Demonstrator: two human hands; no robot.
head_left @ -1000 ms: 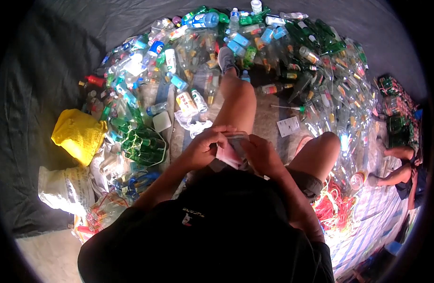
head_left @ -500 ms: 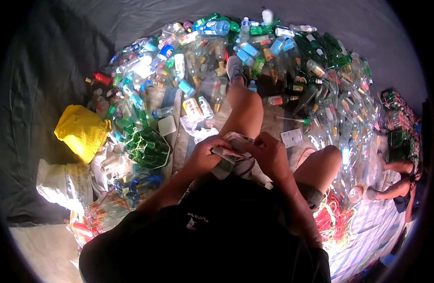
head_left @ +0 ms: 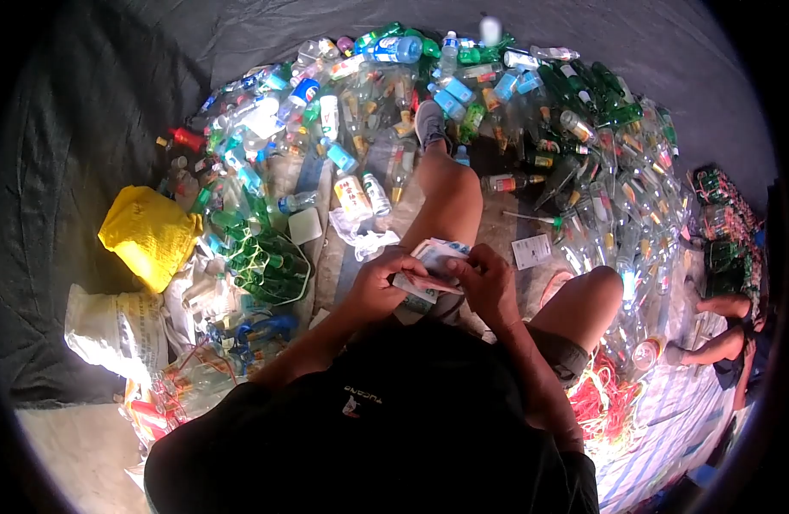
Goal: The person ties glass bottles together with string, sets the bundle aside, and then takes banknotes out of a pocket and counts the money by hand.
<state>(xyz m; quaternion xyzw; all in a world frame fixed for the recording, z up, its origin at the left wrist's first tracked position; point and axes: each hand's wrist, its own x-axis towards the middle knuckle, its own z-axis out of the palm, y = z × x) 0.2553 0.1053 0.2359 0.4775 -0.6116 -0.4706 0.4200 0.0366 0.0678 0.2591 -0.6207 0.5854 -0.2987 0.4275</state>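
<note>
A small bundle of banknotes is spread above my lap, with pinkish, bluish and greenish notes showing. My left hand is closed on the left end of the notes. On the other side my right hand is also closed, its thumb and fingers pinching the right edge. Beyond my left hand lies a crumpled white plastic bag, with two labelled cans, one yellowish and one white and green, just past it. A white printed slip rests on the ground to the right.
A broad heap of plastic and glass bottles curves around me. At left are a yellow bag, a tied bundle of green bottles and a white sack. Red string lies at lower right. Another person's legs show at far right.
The notes have fanned wider, showing bluish and paler notes on top. My right thumb has shifted onto them, and the right hand sits slightly lower.
</note>
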